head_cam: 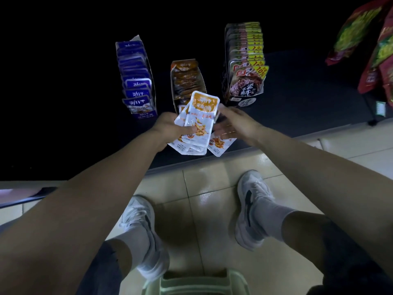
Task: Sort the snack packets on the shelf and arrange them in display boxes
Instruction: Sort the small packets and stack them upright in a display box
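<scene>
– Left hand (169, 129) first: what has it got?
– It grips a fan of orange packets (191, 149). The thumb is pressed across the front and the fingers are hidden behind the fan.
– How many packets?
– They overlap too much for a firm count. I make out at least four lower corners.
– And the right hand (232, 122)?
– Just beside the left one, at the fan's other edge. Its fingers are blurred over a stray packet (221, 146) that pokes out beneath them. I cannot tell whether they pinch it or only touch it.
– Which way does the top packet (202, 116) point?
– Its long axis runs away from the wrist, with the orange header end farthest off, leaning slightly toward the right hand. The printed face is toward the camera.
– Where are the boxes?
– Three stand on the dark shelf (297, 107), all beyond the hands. The orange display box (187, 79) is straight past the left thumb, its front hidden by the fan. The blue display box (137, 81) lies past the left hand's outer side. The black-and-yellow display box (244, 67) lies past the right hand. Each holds one row of upright packets, and the rear ones fade into the dark, so I can't count them.
– Anything cut off?
– Red-and-green bags (365, 39) well out past the right hand run off the frame edge.
</scene>
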Available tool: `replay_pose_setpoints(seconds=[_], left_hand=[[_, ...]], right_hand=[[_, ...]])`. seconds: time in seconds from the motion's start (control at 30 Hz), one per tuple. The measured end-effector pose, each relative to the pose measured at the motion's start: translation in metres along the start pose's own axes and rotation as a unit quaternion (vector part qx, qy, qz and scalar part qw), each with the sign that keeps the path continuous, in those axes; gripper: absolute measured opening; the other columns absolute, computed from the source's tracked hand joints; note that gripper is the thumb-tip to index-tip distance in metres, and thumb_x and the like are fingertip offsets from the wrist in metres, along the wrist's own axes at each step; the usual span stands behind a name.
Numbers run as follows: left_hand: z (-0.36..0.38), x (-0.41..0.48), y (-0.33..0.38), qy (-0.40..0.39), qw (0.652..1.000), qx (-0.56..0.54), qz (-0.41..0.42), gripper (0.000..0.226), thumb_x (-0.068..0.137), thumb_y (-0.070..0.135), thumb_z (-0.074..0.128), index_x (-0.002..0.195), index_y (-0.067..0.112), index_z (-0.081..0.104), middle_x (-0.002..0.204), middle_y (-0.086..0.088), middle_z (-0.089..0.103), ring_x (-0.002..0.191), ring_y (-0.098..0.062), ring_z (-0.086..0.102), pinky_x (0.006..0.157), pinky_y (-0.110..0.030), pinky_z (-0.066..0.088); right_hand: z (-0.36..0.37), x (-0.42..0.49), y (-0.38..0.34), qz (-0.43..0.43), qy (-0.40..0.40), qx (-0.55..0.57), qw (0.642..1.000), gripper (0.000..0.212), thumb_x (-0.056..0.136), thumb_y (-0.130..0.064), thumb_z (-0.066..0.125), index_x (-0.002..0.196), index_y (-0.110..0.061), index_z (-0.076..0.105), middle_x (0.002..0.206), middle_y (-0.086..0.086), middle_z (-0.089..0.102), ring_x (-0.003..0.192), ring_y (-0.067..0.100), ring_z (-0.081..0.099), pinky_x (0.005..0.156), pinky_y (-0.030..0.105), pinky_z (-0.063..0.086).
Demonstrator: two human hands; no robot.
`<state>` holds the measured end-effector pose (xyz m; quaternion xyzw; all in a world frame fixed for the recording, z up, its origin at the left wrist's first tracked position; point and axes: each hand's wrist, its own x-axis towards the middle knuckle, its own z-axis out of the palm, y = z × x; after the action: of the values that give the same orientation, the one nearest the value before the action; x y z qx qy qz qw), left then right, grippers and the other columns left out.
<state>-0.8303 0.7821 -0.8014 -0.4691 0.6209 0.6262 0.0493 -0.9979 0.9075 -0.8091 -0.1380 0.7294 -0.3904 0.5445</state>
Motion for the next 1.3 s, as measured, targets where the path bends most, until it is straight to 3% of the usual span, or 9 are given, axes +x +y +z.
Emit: replay_pose_setpoints(seconds=[0.1, 0.23, 0.53, 0.77, 0.87, 0.97, 1.07, 1.17, 1.3], left_hand=[[-0.005, 0.004, -0.008, 0.038, 0.999, -0.019, 0.006, 0.027, 0.079, 0.01, 0.077, 0.105, 0.008, 0.07, 0.103, -0.01, 0.071, 0.088, -0.022, 0.069, 0.079, -0.037, 0.057], [-0.005, 0.006, -0.012, 0.045, 0.998, -0.027, 0.015, 0.026, 0.081, 0.008, 0.075, 0.106, 0.008, 0.069, 0.098, -0.006, 0.071, 0.08, -0.015, 0.068, 0.071, -0.029, 0.056], [-0.004, 0.01, -0.01, 0.044, 0.998, -0.04, 0.012, 0.027, 0.082, 0.007, 0.074, 0.108, 0.007, 0.068, 0.092, -0.003, 0.069, 0.074, -0.01, 0.066, 0.064, -0.023, 0.055], [-0.006, 0.007, -0.009, 0.047, 0.998, -0.039, -0.008, 0.027, 0.081, 0.006, 0.074, 0.107, 0.008, 0.068, 0.1, -0.007, 0.069, 0.08, -0.018, 0.067, 0.072, -0.031, 0.056], [-0.005, 0.005, -0.005, 0.057, 0.997, -0.044, -0.005, 0.026, 0.082, 0.006, 0.074, 0.106, 0.009, 0.068, 0.1, -0.006, 0.069, 0.085, -0.022, 0.067, 0.075, -0.033, 0.056], [-0.003, 0.001, -0.003, 0.075, 0.996, -0.044, -0.003, 0.021, 0.082, 0.007, 0.074, 0.1, 0.012, 0.067, 0.1, -0.006, 0.068, 0.09, -0.024, 0.066, 0.081, -0.038, 0.055], [0.003, -0.003, 0.002, 0.066, 0.996, -0.062, 0.012, 0.021, 0.083, 0.007, 0.073, 0.102, 0.011, 0.067, 0.1, -0.006, 0.068, 0.087, -0.021, 0.066, 0.072, -0.031, 0.055], [0.012, -0.007, 0.008, 0.032, 0.996, -0.075, 0.041, 0.027, 0.087, 0.007, 0.069, 0.113, 0.01, 0.065, 0.103, -0.004, 0.068, 0.087, -0.017, 0.065, 0.061, -0.021, 0.052], [0.023, -0.01, 0.015, -0.025, 0.995, -0.069, 0.073, 0.032, 0.097, 0.006, 0.054, 0.128, 0.011, 0.056, 0.119, -0.005, 0.065, 0.103, -0.019, 0.063, 0.085, -0.029, 0.051]], right_hand=[[-0.014, 0.016, 0.027, 0.041, 0.139, -0.179, 0.973, 0.051, 0.093, -0.042, 0.059, 0.126, -0.005, 0.047, 0.114, 0.011, 0.059, 0.098, 0.025, 0.059, 0.088, 0.037, 0.049], [-0.014, 0.03, 0.051, 0.015, 0.172, -0.312, 0.934, 0.076, 0.078, -0.04, 0.077, 0.135, -0.008, 0.037, 0.136, 0.015, 0.036, 0.127, 0.032, 0.04, 0.103, 0.039, 0.038], [-0.002, 0.049, 0.071, 0.062, 0.206, -0.469, 0.857, 0.076, 0.07, -0.038, 0.083, 0.126, -0.003, 0.045, 0.129, 0.018, 0.048, 0.122, 0.033, 0.043, 0.1, 0.037, 0.037], [-0.033, 0.038, 0.056, 0.007, 0.156, -0.073, 0.985, 0.025, 0.075, 0.001, 0.076, 0.083, -0.016, 0.06, 0.087, 0.003, 0.067, 0.084, 0.019, 0.063, 0.072, 0.026, 0.054], [-0.05, 0.012, 0.038, -0.034, 0.104, 0.005, 0.994, 0.021, 0.079, 0.006, 0.069, 0.084, -0.014, 0.064, 0.079, -0.002, 0.071, 0.073, 0.012, 0.065, 0.069, 0.022, 0.052], [-0.063, -0.007, 0.023, -0.029, 0.037, 0.097, 0.994, 0.02, 0.087, -0.001, 0.061, 0.104, -0.009, 0.067, 0.108, 0.013, 0.07, 0.096, 0.027, 0.067, 0.09, 0.04, 0.054], [-0.056, -0.013, 0.009, -0.027, -0.018, 0.153, 0.988, 0.026, 0.09, -0.002, 0.059, 0.114, -0.01, 0.065, 0.121, 0.013, 0.065, 0.11, 0.026, 0.063, 0.1, 0.038, 0.048], [-0.028, -0.013, -0.003, -0.019, -0.047, 0.139, 0.989, 0.017, 0.091, -0.004, 0.059, 0.1, -0.016, 0.066, 0.108, 0.005, 0.069, 0.101, 0.02, 0.065, 0.095, 0.033, 0.05], [0.0, -0.009, -0.007, 0.004, -0.016, 0.174, 0.985, 0.018, 0.098, -0.003, 0.047, 0.087, -0.014, 0.057, 0.093, 0.006, 0.068, 0.086, 0.019, 0.065, 0.078, 0.037, 0.054]])
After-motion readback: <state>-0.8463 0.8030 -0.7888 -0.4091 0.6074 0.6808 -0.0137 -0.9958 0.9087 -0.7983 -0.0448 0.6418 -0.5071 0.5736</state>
